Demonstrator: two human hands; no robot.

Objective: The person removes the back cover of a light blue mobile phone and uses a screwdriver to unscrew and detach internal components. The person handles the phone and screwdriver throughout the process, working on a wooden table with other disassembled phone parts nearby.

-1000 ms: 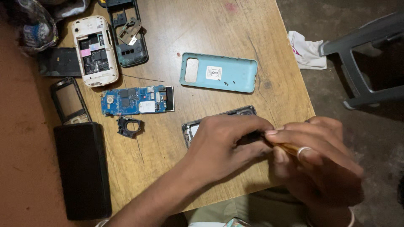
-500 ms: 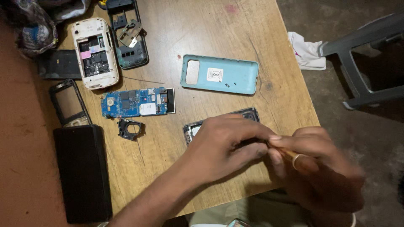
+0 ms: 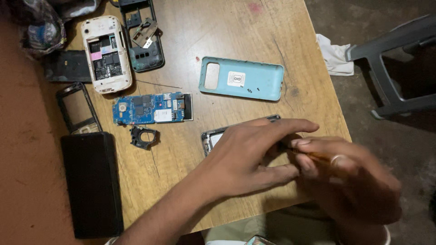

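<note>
My left hand (image 3: 247, 156) lies flat over an opened phone (image 3: 213, 137) near the table's front edge, pressing it down; only the phone's left end and top rim show. My right hand (image 3: 345, 181) is beside it on the right, fingers closed around a thin orange-handled tool (image 3: 318, 157) whose tip points under my left fingers at the phone. A light blue phone back cover (image 3: 254, 80) with two tiny screws on it lies just beyond the phone.
A blue circuit board (image 3: 150, 109), a small black ring part (image 3: 144, 137), a white opened phone (image 3: 105, 54), dark phone frames (image 3: 141, 34) and a long black case (image 3: 93, 181) lie on the wooden table (image 3: 218, 36). A grey plastic chair (image 3: 399, 68) and a white cloth (image 3: 334, 56) are right of it.
My right hand has shifted slightly with the tool against the phone and is blurred; my left hand's fingers have stretched out more over the phone. Everything else lies as before.
</note>
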